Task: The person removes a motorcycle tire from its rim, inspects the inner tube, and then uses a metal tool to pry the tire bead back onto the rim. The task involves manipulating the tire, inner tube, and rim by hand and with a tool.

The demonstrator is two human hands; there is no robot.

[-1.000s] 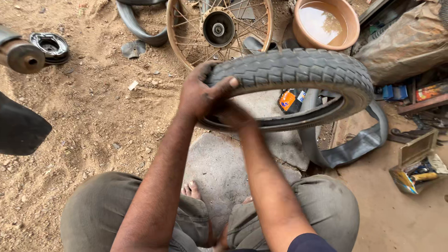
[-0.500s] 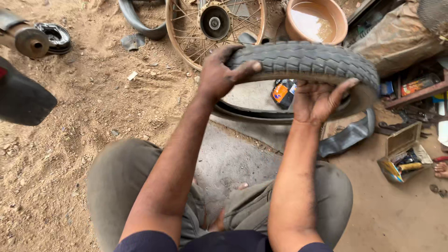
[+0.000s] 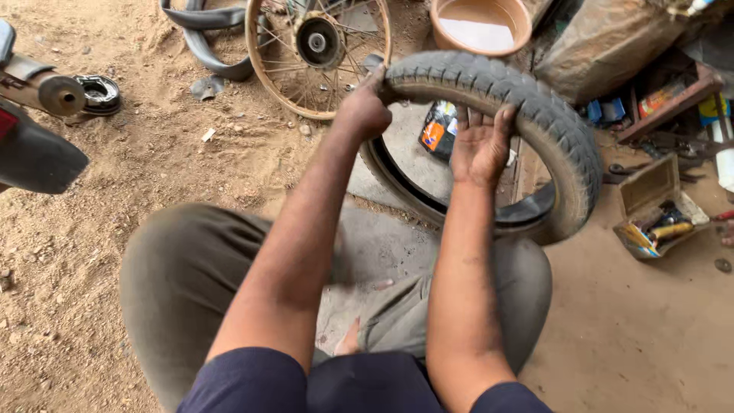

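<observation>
Tyre (image 3: 535, 115) upright, tread up — both hands gripping top arc, left hand (image 3: 365, 109), right hand (image 3: 480, 145).

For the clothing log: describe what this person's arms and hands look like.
Both arms are bare from above the elbow down, with short dark navy sleeves at the top. The left hand and right hand wear no gloves, rings, watch or bands that show. Olive-grey trousers cover the knees.

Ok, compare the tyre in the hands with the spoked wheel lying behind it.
The tyre is black knobbly rubber with an open middle; the spoked wheel is a bare metal rim with thin spokes and a hub. The tyre is held up off the ground by the left hand and right hand; the wheel lies on sand, untouched. Both are round and look similar in size.
</observation>
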